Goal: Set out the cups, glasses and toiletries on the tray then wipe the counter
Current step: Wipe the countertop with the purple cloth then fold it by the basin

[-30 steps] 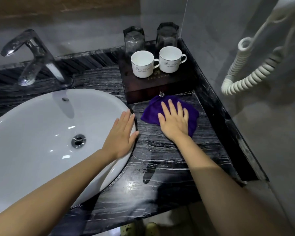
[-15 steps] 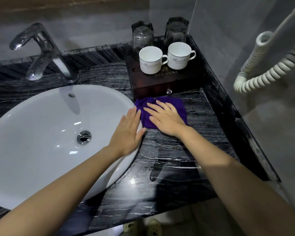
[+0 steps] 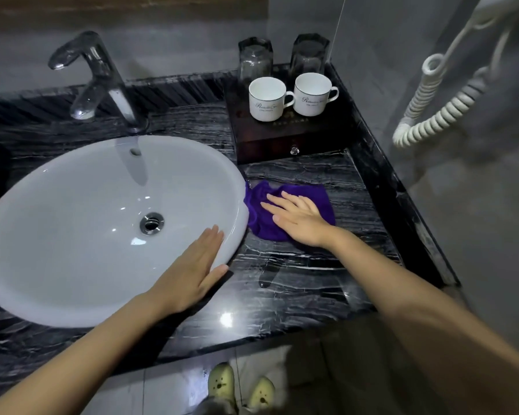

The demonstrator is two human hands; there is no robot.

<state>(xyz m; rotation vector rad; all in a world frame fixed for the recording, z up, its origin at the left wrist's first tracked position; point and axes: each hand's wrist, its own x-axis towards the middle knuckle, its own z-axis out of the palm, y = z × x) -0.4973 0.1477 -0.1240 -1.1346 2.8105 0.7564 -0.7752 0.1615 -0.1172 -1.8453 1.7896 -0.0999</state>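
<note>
My right hand (image 3: 300, 217) lies flat on a purple cloth (image 3: 259, 223), pressing it onto the black marble counter (image 3: 297, 280) just right of the basin. My left hand (image 3: 192, 274) rests flat, fingers together, on the front right rim of the white basin (image 3: 87, 229), holding nothing. At the back right stands a dark wooden tray (image 3: 285, 136) with a small drawer knob. On it are two white cups (image 3: 267, 98) (image 3: 312, 94) side by side and, behind them, two upturned glasses (image 3: 255, 59) (image 3: 309, 53).
A chrome tap (image 3: 102, 82) rises behind the basin. A coiled white cord (image 3: 432, 112) hangs on the grey wall at the right. The counter's raised edge runs along the right side. Slippers (image 3: 240, 387) show on the floor below the front edge.
My right hand has slid the purple cloth from in front of the tray leftward and nearer, up against the basin's rim. My left hand has stayed flat on the basin's rim.
</note>
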